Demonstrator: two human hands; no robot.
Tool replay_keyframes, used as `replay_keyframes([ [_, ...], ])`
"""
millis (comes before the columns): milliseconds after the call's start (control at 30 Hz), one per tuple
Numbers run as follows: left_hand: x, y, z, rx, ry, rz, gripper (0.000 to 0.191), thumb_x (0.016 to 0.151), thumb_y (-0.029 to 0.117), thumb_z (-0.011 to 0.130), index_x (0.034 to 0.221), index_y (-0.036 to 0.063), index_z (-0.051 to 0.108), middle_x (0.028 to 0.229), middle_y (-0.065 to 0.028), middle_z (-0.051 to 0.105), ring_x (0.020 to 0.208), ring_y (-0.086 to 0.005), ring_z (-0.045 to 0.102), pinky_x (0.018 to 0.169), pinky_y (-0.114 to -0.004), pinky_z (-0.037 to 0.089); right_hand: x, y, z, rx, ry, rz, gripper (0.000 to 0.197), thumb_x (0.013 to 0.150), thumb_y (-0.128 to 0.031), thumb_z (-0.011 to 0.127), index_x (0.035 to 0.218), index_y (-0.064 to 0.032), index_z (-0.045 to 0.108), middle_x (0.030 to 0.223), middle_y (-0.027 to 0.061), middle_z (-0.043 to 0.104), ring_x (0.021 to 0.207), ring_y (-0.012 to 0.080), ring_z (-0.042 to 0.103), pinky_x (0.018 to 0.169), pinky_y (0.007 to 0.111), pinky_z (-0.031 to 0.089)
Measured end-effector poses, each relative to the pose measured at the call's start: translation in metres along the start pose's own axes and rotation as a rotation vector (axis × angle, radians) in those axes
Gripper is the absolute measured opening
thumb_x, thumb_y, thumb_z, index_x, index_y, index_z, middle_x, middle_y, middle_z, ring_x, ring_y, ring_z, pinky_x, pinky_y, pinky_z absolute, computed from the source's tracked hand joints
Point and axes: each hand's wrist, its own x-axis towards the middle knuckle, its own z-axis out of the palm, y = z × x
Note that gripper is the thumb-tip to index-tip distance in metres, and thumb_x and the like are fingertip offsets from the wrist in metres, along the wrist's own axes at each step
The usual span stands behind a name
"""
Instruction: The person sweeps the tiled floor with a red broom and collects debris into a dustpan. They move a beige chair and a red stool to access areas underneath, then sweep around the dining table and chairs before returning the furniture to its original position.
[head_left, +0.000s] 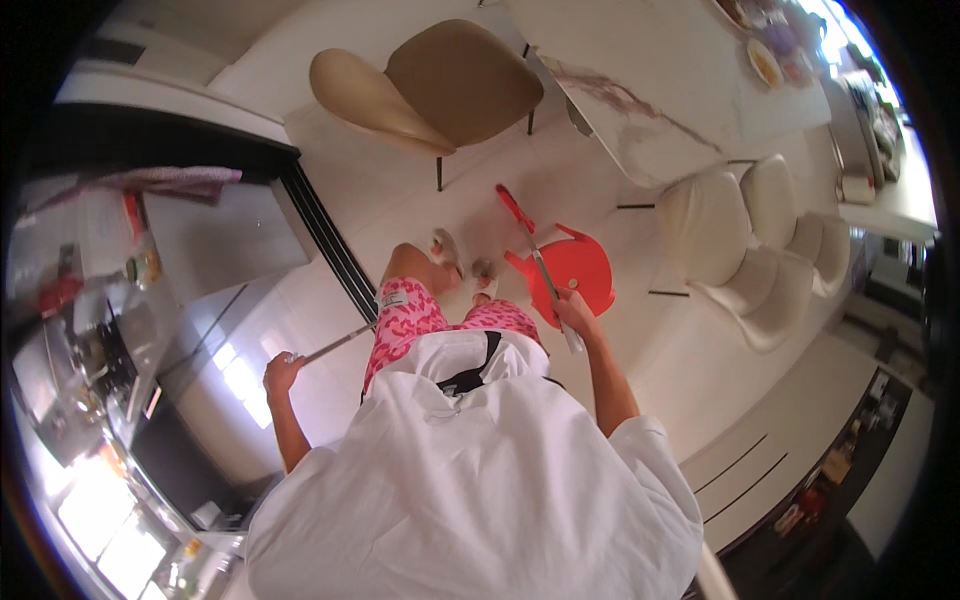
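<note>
My right hand (576, 309) is closed around the grey handle (545, 276) of a long tool with a narrow red head (515, 208); the head is low near the floor, its exact kind unclear. The handle passes over a red plastic stool (589, 262), which is on the floor to the right of my feet. Off to the left, my left hand (283, 372) grips a thin metal pole (339, 345). That pole's far end is hidden behind my leg in pink patterned shorts.
A beige chair (465, 82) stands ahead, beside a marble-patterned table (645, 97). Several cream chairs (705, 225) are at the right. A black floor track (326, 232) runs along the doorway at the left. A dark, low shelf (832, 465) with objects lies at the lower right.
</note>
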Motion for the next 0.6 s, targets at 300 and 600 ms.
replay_keyframes([
  [300, 0.184, 0.151, -0.130, -0.172, 0.125, 0.354, 0.046, 0.089, 0.043, 0.065, 0.120, 0.0077, 0.066, 0.104, -0.0156, 0.071, 0.094, -0.0300, 0.068, 0.084, -0.037, 0.052, 0.013, 0.038, 0.031, -0.753, 0.248, -0.014, 0.034, 0.078, -0.012, 0.063, 0.112, -0.0058, 0.063, 0.087, 0.0252, 0.068, 0.083, 0.0429, 0.067, 0.071, 0.053, 0.053],
  [600, 0.451, 0.388, -0.308, -0.558, 0.142, 0.618, 0.056, 0.094, 0.046, 0.060, 0.133, 0.0057, 0.056, 0.102, -0.0127, 0.068, 0.084, -0.0214, 0.064, 0.079, -0.032, 0.050, 0.038, -0.054, 0.111, -0.725, 0.658, 0.272, 0.020, 0.093, -0.018, 0.051, 0.088, -0.0048, 0.065, 0.073, 0.0150, 0.067, 0.073, 0.0367, 0.067, 0.061, 0.051, 0.049],
])
